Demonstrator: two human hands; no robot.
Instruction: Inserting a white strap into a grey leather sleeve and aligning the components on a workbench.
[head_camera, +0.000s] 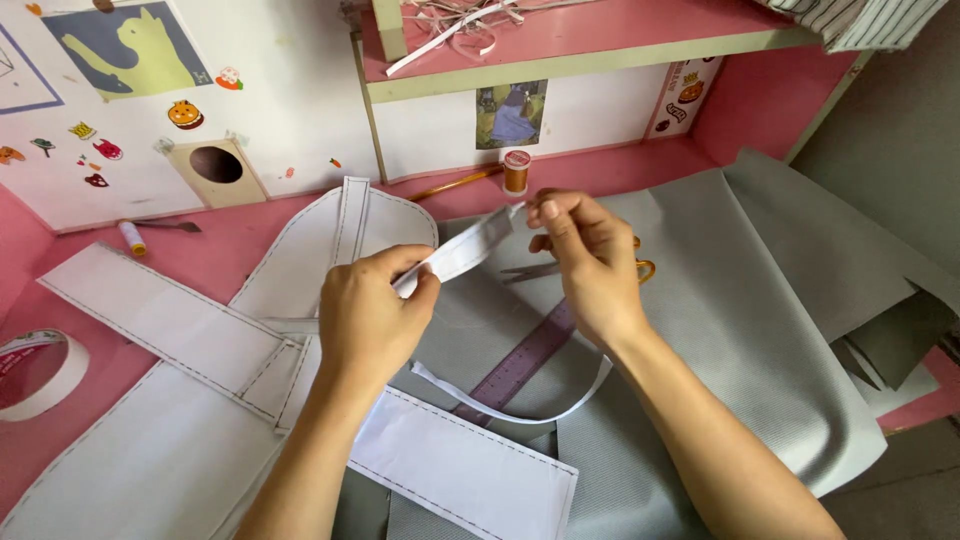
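The paper strip (462, 252) is held in the air above the grey fabric (740, 300); its long axis rises from lower left to upper right; the left hand (368, 318) pinches the lower end, fingers closed on it; the right hand (585, 262) pinches the upper end, apparently at the tip; the purple ruler (520, 362) lies directly below, between both wrists.

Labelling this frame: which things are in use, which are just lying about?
In use: left hand and right hand hold a white paper strip over the grey fabric.

Lying about: scissors, purple ruler, thread spool, tape roll, white pattern pieces.
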